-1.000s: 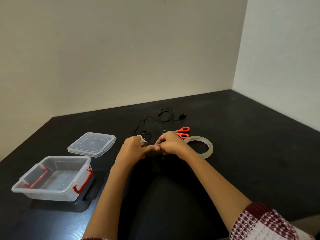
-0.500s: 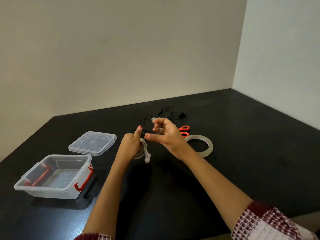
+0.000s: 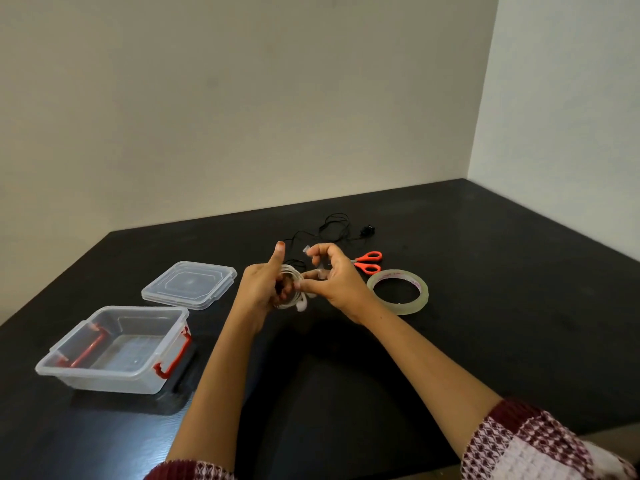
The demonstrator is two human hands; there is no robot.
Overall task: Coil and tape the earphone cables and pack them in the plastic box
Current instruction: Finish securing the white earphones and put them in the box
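White earphone cable [image 3: 292,289]: wound in a small coil, earbuds hanging low, gripped in my left hand [image 3: 263,289]. Black earphone cable [image 3: 337,228]: loose, uncoiled, on the table beyond. Plastic box [image 3: 114,379]: open, far left.

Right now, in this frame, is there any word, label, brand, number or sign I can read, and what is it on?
No text here can be quoted.
Tape roll: pinkish print on the inner core, too small and blurred to read.
Plastic box, lid, scissors: no lettering visible.
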